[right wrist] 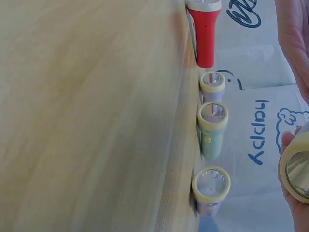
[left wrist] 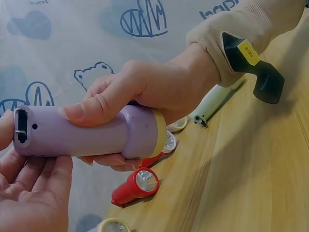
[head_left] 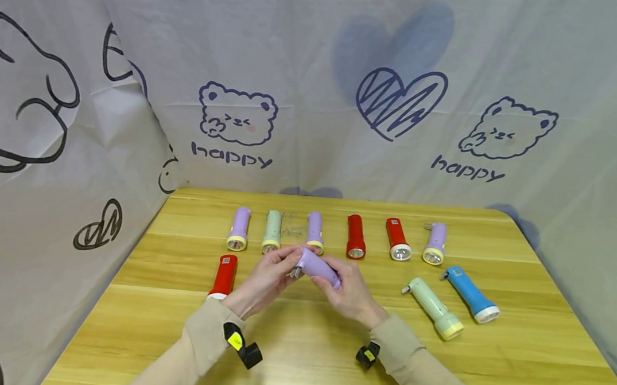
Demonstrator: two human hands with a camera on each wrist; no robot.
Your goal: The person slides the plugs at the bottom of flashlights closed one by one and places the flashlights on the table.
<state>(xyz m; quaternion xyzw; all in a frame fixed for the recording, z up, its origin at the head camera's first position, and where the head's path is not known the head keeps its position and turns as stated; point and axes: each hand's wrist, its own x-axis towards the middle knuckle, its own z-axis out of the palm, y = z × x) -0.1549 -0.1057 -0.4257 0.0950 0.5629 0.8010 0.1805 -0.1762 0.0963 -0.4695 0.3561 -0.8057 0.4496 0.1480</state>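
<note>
A purple flashlight (head_left: 319, 269) with a cream head ring is held above the table between both hands. My right hand (head_left: 354, 292) grips its body close to the head, thumb on one side and fingers around the other. At the tail, my left hand (head_left: 260, 283) pinches the end, its fingers (left wrist: 46, 176) under the body in the left wrist view. Metal plug prongs (head_left: 296, 272) jut from that tail end in the head view. The right wrist view catches only the flashlight's lens and cream ring (right wrist: 286, 180) at its right edge.
Along the table's (head_left: 301, 353) back stand several flashlights, among them purple, a pale green one (head_left: 272, 228) and a red one (head_left: 355, 235). Another red one (head_left: 225, 274) lies left of my hands. A green one (head_left: 434, 307) and a blue one (head_left: 471, 292), prongs out, lie at right.
</note>
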